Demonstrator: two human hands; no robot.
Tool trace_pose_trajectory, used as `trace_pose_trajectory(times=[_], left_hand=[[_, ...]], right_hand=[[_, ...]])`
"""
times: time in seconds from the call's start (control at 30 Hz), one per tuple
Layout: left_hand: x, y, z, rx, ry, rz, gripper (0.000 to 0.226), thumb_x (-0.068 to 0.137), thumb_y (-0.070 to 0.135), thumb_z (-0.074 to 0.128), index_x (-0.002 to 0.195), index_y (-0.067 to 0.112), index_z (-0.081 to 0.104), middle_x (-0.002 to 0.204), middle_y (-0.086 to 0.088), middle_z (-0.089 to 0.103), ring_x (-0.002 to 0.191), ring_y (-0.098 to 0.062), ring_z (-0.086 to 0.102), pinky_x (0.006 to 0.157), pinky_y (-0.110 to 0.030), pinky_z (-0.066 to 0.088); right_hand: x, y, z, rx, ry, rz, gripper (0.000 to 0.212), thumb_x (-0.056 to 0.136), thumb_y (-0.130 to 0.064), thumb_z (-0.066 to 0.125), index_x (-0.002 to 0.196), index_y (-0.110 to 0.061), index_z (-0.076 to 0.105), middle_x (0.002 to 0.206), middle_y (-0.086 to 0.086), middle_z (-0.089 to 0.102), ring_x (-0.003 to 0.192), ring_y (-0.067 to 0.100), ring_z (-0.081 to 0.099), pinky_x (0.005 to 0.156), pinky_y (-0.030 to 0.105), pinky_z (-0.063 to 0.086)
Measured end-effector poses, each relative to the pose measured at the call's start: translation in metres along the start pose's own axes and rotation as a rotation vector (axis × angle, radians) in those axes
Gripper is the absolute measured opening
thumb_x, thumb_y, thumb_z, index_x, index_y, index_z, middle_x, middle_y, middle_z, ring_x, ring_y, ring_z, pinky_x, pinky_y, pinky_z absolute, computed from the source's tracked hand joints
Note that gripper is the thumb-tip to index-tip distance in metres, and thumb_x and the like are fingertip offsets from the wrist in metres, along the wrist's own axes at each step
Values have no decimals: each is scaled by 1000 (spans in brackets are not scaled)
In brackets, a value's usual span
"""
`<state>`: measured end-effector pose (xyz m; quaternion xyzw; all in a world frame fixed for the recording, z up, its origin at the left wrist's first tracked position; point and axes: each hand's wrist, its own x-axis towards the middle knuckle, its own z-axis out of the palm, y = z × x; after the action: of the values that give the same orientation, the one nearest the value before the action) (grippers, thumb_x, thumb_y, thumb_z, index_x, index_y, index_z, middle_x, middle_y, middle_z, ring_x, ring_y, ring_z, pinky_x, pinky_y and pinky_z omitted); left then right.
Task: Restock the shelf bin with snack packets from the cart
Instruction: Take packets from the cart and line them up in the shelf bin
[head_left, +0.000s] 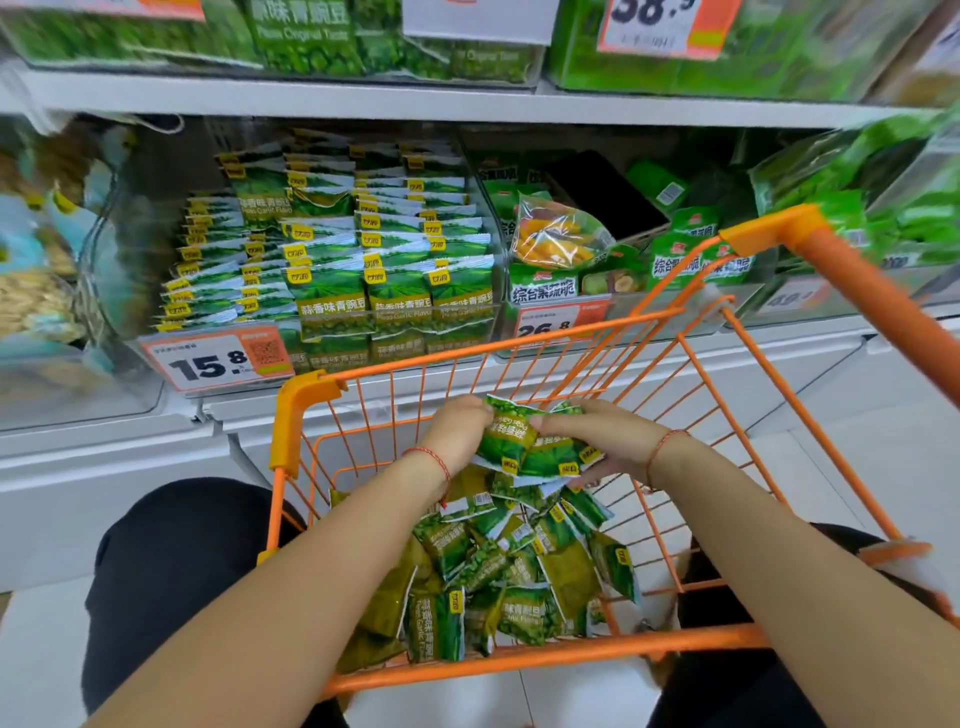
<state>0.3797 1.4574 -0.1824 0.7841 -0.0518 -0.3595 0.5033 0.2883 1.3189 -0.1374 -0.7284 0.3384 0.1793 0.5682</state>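
While both hands work above the cart, the biggest thing in sight is the white shelf unit (467, 101), stocked with green snack bags on two levels. Next down in size: orange wire cart (561, 657), parked right against the shelf front, person standing behind it. Clear shelf bin (130, 249) sits on the lower level, above and just beyond the cart's front left corner, packed with upright rows of shelved packets (400, 291). Green and white, yellow logo tab, small print reads "Peas Garlic Flavor". Loose packets (493, 577) of the same print lie heaped on the cart floor.

Hands: left hand (457, 434) curled, fingers wrapped round the left end of a held bunch of packets (530, 441). Right hand (597, 434) grips the right end, thumb on top, fingers underneath. Bunch is held above the heap, inside the cart near its front wall. Red string bracelet on each wrist.

Labels: orange price tag (218, 361) on the bin front reads "15.8", QR code beside it. Neighbouring tag (556, 325) reads "26.8", partly hidden behind the cart rim. Upper tag (665, 26) is cut off, roughly "38.9". Top-shelf bags show "Peas Original Taste", blurred. Clear bag of yellow-orange snack (556, 234) lies in the bin to the right.
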Motion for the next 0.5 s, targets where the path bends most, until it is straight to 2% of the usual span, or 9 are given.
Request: trace_pose_trajectory(times=[0.07, 0.1, 0.17, 0.23, 0.27, 0.3, 0.37, 0.43, 0.5], left_hand=[[-1, 2, -3, -70, 21, -48, 31, 95, 7, 46, 67, 20, 44, 78, -4, 49, 94, -23, 47, 93, -41, 44], [-3, 3, -4, -106, 27, -77, 30, 94, 8, 46, 67, 20, 44, 80, -4, 51, 95, -22, 47, 96, -42, 44], [-5, 2, -4, -179, -5, -139, 20, 95, 15, 49, 75, 15, 51, 92, -11, 60, 98, -23, 54, 96, -44, 46], [-12, 2, -3, -272, -121, -202, 17, 97, 28, 50, 100, 11, 55, 108, -13, 64, 102, -27, 61, 93, -46, 50], [-16, 2, -2, -280, -192, -228, 22, 98, 32, 49, 107, 13, 54, 107, -9, 64, 101, -25, 62, 92, -43, 51], [-21, 3, -2, -263, -254, -239, 25, 98, 35, 48, 111, 15, 54, 106, -6, 64, 99, -23, 62, 90, -40, 50], [-26, 2, -2, -265, -300, -246, 30, 97, 36, 48, 117, 14, 54, 112, -8, 63, 101, -22, 61, 88, -39, 50], [-30, 2, -5, -312, -293, -216, 27, 98, 33, 49, 116, 14, 55, 115, -9, 61, 102, -22, 60, 83, -38, 53], [-27, 3, -6, -367, -249, -187, 27, 96, 33, 52, 112, 12, 57, 115, -8, 60, 98, -21, 62, 81, -38, 56]], right_hand=[[-2, 1, 1, 71, -48, -20, 57, 89, -33, 63, 137, -12, 42, 144, 5, 38, 129, 25, 43, 74, 36, 59], [-3, 2, 2, 116, -99, -20, 42, 91, -30, 60, 128, -13, 49, 130, 6, 48, 114, 23, 52, 77, 38, 59], [-4, 6, 2, 187, -157, -20, 17, 93, -22, 56, 109, -16, 52, 103, 2, 48, 86, 17, 53, 78, 39, 58], [-3, 9, 2, 171, -140, -42, 8, 93, -16, 55, 96, -18, 49, 96, 0, 45, 73, 13, 49, 75, 38, 59], [-2, 10, 3, 159, -118, -40, 9, 92, -15, 56, 97, -17, 49, 104, 4, 50, 79, 17, 54, 72, 36, 59], [-1, 10, 3, 153, -89, -39, 14, 91, -16, 57, 102, -15, 48, 119, 9, 51, 96, 24, 58, 67, 34, 59], [1, 12, 2, 175, -61, -27, 25, 90, -20, 59, 109, -14, 44, 140, 14, 42, 123, 34, 48, 62, 32, 58], [-2, 9, 2, 217, -42, -32, 21, 92, -26, 59, 108, -14, 51, 139, 13, 45, 123, 32, 49, 66, 34, 59], [-8, 4, 3, 260, -50, -43, 34, 92, -39, 57, 119, -18, 53, 138, 10, 46, 124, 30, 49, 73, 36, 59]])
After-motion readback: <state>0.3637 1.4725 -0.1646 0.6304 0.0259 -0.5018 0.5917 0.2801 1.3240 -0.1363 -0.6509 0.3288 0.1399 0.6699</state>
